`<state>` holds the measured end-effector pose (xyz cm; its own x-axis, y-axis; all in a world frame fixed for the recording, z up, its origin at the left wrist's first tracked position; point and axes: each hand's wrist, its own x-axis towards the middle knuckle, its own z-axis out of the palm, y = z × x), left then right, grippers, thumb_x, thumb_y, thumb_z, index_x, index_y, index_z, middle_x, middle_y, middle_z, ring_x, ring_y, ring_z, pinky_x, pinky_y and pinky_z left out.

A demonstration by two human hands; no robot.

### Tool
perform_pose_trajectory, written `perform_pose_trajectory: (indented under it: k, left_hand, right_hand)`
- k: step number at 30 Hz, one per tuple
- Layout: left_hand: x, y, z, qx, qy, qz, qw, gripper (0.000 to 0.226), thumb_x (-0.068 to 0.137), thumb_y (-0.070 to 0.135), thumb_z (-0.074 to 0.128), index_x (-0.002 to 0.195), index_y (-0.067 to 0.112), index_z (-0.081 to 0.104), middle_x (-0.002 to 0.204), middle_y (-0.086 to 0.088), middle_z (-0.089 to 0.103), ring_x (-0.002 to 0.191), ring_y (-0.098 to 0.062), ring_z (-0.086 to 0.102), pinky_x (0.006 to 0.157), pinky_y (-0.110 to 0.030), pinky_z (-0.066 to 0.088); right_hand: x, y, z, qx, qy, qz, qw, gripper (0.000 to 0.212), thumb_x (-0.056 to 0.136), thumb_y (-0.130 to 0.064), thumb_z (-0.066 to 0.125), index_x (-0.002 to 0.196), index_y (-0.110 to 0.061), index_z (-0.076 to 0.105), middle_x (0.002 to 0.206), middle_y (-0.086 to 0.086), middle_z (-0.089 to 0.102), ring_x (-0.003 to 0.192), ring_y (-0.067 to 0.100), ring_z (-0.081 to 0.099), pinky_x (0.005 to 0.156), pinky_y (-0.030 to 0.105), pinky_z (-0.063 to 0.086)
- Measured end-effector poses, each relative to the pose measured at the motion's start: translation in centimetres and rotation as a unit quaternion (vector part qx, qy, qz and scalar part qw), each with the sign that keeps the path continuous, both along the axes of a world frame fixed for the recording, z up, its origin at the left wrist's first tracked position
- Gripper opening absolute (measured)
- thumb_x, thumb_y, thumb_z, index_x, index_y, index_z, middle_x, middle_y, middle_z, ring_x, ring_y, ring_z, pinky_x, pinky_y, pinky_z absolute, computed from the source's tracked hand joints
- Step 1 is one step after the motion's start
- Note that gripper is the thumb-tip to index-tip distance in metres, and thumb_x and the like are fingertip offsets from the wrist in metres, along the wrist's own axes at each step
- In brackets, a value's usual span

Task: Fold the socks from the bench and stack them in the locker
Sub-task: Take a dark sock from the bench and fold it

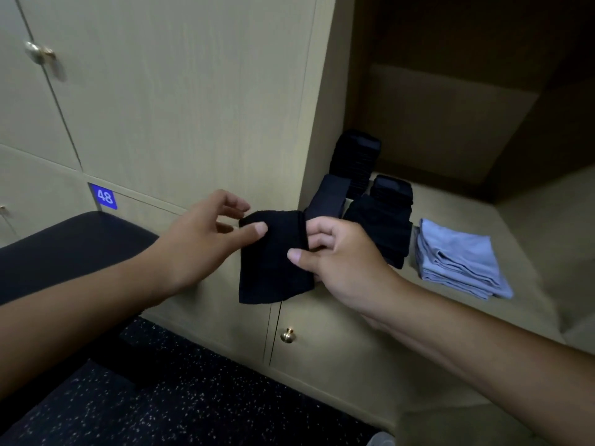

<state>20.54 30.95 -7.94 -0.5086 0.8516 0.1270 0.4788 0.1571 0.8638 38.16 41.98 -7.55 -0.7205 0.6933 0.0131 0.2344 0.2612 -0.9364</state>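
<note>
Right hand (341, 259) pinches the folded black sock (273, 262); left hand (206, 233), fingers loosely apart, steadies its corner near the locker (531, 252) stacks (383, 226).

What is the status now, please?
Right hand grips black sock; left hand open beside it. Sock stacks in locker. Path clear.
</note>
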Motion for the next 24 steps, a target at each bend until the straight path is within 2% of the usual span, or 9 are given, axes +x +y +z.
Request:
perform_pose_trajectory:
  k: [2, 4, 6, 8, 10, 13, 16, 20, 24]
  left_hand:
    - [-0.4, 0.3, -0.4, -0.037, -0.024, -0.039, 0.998, 0.062, 0.078, 0.057, 0.068, 0.133, 0.035, 0.053, 0.131, 0.016, 0.057, 0.119, -0.006, 0.058, 0.090, -0.026, 0.045]
    - [-0.8, 0.5, -0.9, -0.064, -0.084, -0.071, 0.992, 0.069, 0.076, 0.062, 0.075, 0.135, 0.037, 0.052, 0.131, 0.014, 0.061, 0.118, -0.006, 0.061, 0.092, -0.026, 0.047]
    - [-1.3, 0.7, -1.5, -0.083, -0.178, -0.081, 0.977, 0.079, 0.067, 0.063, 0.084, 0.134, 0.033, 0.055, 0.125, 0.005, 0.070, 0.115, -0.014, 0.068, 0.101, -0.037, 0.049]
    - [-1.6, 0.7, -1.9, -0.089, -0.245, -0.083, 0.962, 0.075, 0.071, 0.054, 0.088, 0.133, 0.023, 0.057, 0.120, -0.004, 0.074, 0.111, -0.023, 0.071, 0.106, -0.047, 0.049]
    - [-1.8, 0.8, -2.2, -0.077, -0.256, -0.067, 0.961, 0.060, 0.080, 0.043, 0.080, 0.130, 0.017, 0.061, 0.119, -0.007, 0.074, 0.110, -0.026, 0.071, 0.106, -0.051, 0.049]
    - [-1.8, 0.7, -2.2, -0.047, -0.232, -0.060, 0.970, 0.037, 0.093, 0.035, 0.067, 0.125, 0.017, 0.068, 0.118, -0.005, 0.075, 0.111, -0.025, 0.071, 0.105, -0.053, 0.049]
    - [-1.2, 0.6, -1.4, -0.020, -0.171, -0.053, 0.984, 0.025, 0.099, 0.028, 0.059, 0.115, 0.013, 0.072, 0.108, -0.006, 0.078, 0.101, -0.026, 0.074, 0.099, -0.052, 0.053]
    - [-0.4, 0.4, -0.1, -0.008, -0.003, -0.090, 0.996, 0.019, 0.099, 0.027, 0.060, 0.097, 0.011, 0.072, 0.090, -0.009, 0.077, 0.086, -0.030, 0.074, 0.085, -0.054, 0.058]
    - [0.1, 0.5, 0.1, -0.009, 0.067, -0.135, 0.989, 0.017, 0.100, 0.026, 0.058, 0.090, 0.017, 0.069, 0.080, -0.007, 0.071, 0.077, -0.028, 0.068, 0.065, -0.035, 0.052]
  right_hand:
    - [0.5, 0.1, 0.0, -0.003, -0.007, 0.012, 1.000, 0.022, 0.092, -0.006, 0.070, 0.108, -0.022, 0.068, 0.103, 0.001, 0.074, 0.092, 0.016, 0.073, 0.074, 0.022, 0.058]
    - [1.0, 0.1, 0.0, -0.007, -0.008, 0.017, 1.000, 0.025, 0.093, -0.005, 0.069, 0.110, -0.023, 0.066, 0.106, 0.001, 0.073, 0.094, 0.016, 0.073, 0.069, 0.017, 0.055]
    - [1.2, 0.3, -0.2, -0.024, 0.001, 0.015, 1.000, 0.026, 0.093, -0.003, 0.067, 0.114, -0.018, 0.066, 0.103, 0.000, 0.073, 0.090, 0.014, 0.073, 0.063, 0.012, 0.051]
    - [1.1, 0.4, -0.4, -0.044, 0.009, 0.008, 0.999, 0.027, 0.094, -0.001, 0.066, 0.116, -0.016, 0.065, 0.097, -0.002, 0.072, 0.087, 0.012, 0.072, 0.063, 0.012, 0.049]
    - [1.0, 0.5, -0.7, -0.057, 0.006, 0.002, 0.998, 0.028, 0.094, -0.002, 0.066, 0.118, -0.016, 0.064, 0.097, -0.001, 0.072, 0.093, 0.014, 0.072, 0.073, 0.019, 0.055]
    - [0.8, 0.4, -1.2, -0.095, -0.016, 0.003, 0.995, 0.035, 0.093, -0.002, 0.067, 0.124, -0.015, 0.060, 0.107, 0.003, 0.072, 0.102, 0.017, 0.071, 0.091, 0.033, 0.060]
    - [0.7, 0.5, -1.8, -0.080, -0.048, -0.007, 0.996, 0.049, 0.087, -0.017, 0.078, 0.130, -0.021, 0.055, 0.116, -0.004, 0.068, 0.108, 0.011, 0.067, 0.099, 0.034, 0.055]
    - [0.5, 0.9, -1.5, 0.025, -0.041, 0.005, 0.999, 0.055, 0.085, -0.032, 0.080, 0.134, -0.027, 0.055, 0.118, -0.010, 0.064, 0.107, 0.005, 0.063, 0.095, 0.026, 0.053]
    - [0.4, 0.8, -0.7, 0.097, -0.021, 0.069, 0.993, 0.036, 0.091, -0.027, 0.074, 0.125, -0.026, 0.063, 0.111, -0.010, 0.069, 0.100, 0.003, 0.067, 0.090, 0.025, 0.057]
